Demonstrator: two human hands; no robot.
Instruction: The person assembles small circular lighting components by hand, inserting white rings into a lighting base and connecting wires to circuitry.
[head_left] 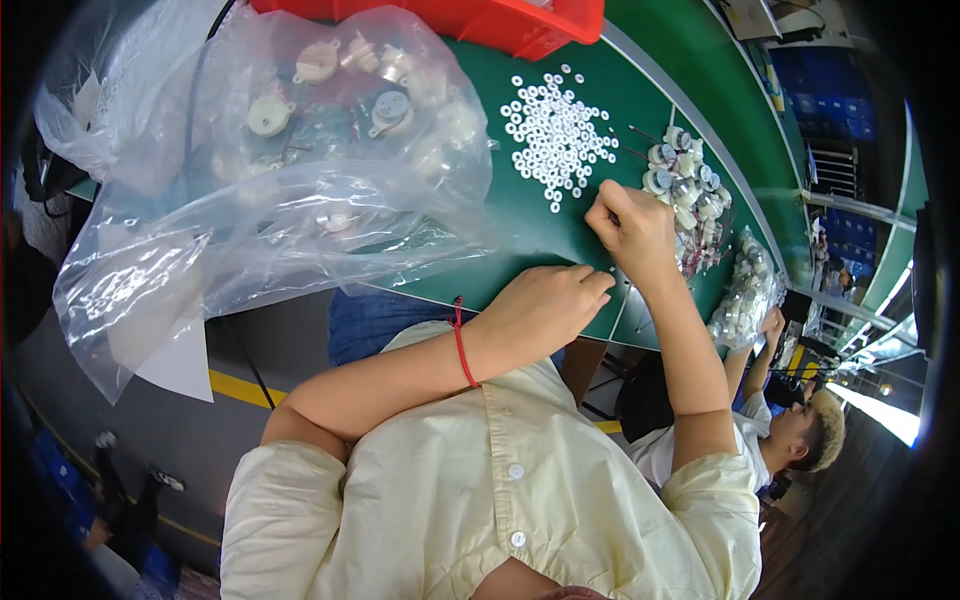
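My left hand (560, 303), a red cord round its wrist, is at the near edge of the green table with its fingers curled together. Whatever may be in its fingertips is too small to make out. Just beyond it, to the right, my right hand (637, 232) is closed, thumb against the bent fingers; its contents are hidden. Next to that hand lies a spread of small white washers (558, 135). On its other side is a heap of small round motors with wires (690, 195).
A large clear plastic bag (300, 190) with more motors covers the table's left. At the back stands a red bin (480, 22). A filled clear bag (748, 300) lies at the right edge. Beyond it a person (790, 430) sits at the table.
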